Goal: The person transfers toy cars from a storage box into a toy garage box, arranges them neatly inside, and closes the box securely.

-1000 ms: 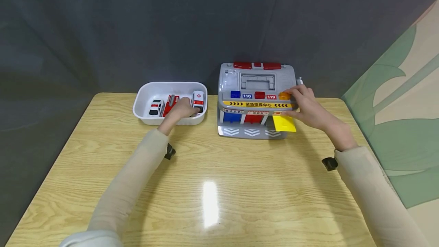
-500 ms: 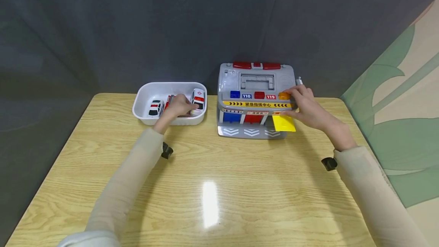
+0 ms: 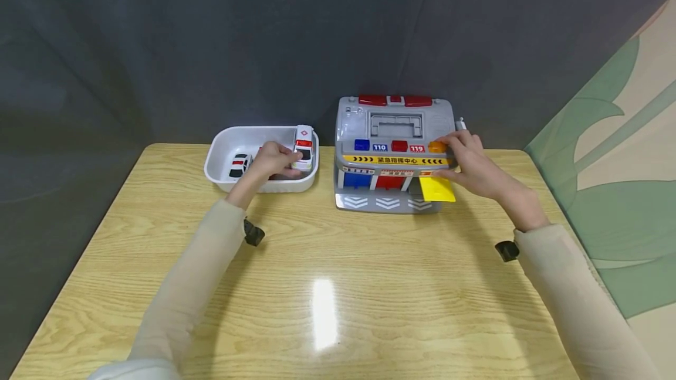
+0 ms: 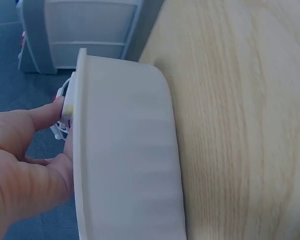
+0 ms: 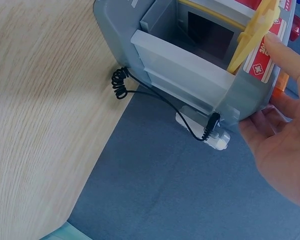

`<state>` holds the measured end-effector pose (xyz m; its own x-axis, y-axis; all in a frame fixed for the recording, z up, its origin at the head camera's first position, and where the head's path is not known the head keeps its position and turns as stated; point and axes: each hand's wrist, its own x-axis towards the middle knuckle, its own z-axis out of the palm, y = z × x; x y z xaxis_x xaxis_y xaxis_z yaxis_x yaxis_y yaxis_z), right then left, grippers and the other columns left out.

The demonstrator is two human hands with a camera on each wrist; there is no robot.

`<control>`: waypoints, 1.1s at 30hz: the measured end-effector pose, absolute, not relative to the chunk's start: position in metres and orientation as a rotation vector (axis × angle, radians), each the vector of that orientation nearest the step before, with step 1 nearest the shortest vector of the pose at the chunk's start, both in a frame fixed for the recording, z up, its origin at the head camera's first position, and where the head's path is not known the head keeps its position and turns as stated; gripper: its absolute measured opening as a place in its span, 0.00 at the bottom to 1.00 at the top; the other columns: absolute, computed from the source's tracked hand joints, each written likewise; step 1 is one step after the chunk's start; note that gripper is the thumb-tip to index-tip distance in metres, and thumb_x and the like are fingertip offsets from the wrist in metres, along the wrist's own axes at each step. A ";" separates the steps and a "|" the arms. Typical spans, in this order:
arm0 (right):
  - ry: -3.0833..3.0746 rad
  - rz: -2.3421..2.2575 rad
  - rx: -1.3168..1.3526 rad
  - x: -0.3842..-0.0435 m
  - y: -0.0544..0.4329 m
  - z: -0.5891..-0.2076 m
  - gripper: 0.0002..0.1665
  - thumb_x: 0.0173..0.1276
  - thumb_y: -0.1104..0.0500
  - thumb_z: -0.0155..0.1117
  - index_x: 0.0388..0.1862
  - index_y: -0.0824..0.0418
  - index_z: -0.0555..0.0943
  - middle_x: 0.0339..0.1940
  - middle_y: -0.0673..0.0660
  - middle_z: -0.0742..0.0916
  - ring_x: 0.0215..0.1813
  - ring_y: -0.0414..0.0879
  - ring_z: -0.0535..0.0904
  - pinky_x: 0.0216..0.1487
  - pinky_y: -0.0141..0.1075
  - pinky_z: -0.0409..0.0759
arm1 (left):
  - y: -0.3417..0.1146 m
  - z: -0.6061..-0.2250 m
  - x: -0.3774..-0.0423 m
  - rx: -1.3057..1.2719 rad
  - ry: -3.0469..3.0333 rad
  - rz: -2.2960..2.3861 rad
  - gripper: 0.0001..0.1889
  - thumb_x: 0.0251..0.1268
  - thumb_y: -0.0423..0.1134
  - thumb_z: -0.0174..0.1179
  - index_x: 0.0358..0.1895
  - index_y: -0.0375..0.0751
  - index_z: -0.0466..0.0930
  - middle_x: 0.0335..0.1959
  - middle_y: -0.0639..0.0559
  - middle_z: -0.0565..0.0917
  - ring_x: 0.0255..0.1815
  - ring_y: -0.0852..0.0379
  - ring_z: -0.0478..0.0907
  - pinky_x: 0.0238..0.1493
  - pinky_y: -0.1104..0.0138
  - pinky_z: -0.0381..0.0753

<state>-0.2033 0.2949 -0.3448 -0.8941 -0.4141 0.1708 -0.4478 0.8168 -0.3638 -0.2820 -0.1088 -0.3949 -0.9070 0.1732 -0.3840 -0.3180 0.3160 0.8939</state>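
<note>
Between thumb and fingers, my left hand [image 3: 273, 160] pinches a white toy ambulance [image 3: 303, 136] with a red band, over the right end of a white plastic tub [image 3: 216, 176]. The tub's wall hides part of the ambulance and fingers in the left wrist view. My right hand [image 3: 477, 170] grips the front right corner of a grey toy emergency station [image 3: 440, 119]. Its fingers rest at the orange button [image 3: 436, 146], and the thumb [image 5: 277, 46] lies on the front sign. Below it, the yellow door [image 3: 437, 189] is swung up, showing the bay [image 5: 207, 37] behind.
In the tub lies a white and black toy car [image 3: 240, 165], beside a mostly hidden red toy. The station's blue door [image 3: 357, 180] and red door [image 3: 389, 182] are down. A black coiled cord [image 5: 119, 82] hangs at its side. A dark curtain [image 3: 237, 46] stands behind the table.
My left hand has taken hold of the ambulance and raised it from the tub floor, drawing slightly left. My right hand and the station have stayed in place.
</note>
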 end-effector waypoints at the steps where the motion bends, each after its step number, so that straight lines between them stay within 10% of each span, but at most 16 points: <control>1: -2.912 0.617 0.695 -0.203 0.295 -0.345 0.38 0.55 0.66 0.75 0.60 0.77 0.66 0.57 0.71 0.66 0.56 0.66 0.56 0.51 0.53 0.60 | -0.109 -0.395 -0.282 -0.129 2.157 1.637 0.20 0.69 0.36 0.58 0.55 0.23 0.67 0.42 0.40 0.76 0.31 0.55 0.86 0.49 0.63 0.81; 20: -2.908 0.643 0.694 -0.202 0.294 -0.344 0.37 0.57 0.66 0.74 0.60 0.77 0.66 0.56 0.72 0.65 0.56 0.66 0.56 0.52 0.54 0.60 | -0.108 -0.385 -0.257 -0.179 1.769 2.003 0.07 0.67 0.25 0.55 0.45 0.26 0.70 0.45 0.38 0.73 0.33 0.55 0.81 0.46 0.64 0.82; 33: -2.935 0.660 0.667 -0.202 0.295 -0.344 0.37 0.59 0.65 0.73 0.62 0.76 0.65 0.58 0.71 0.65 0.58 0.66 0.55 0.53 0.55 0.61 | -0.093 -0.387 -0.217 -0.236 1.738 2.002 0.26 0.66 0.26 0.58 0.64 0.21 0.59 0.57 0.34 0.70 0.38 0.54 0.83 0.46 0.65 0.82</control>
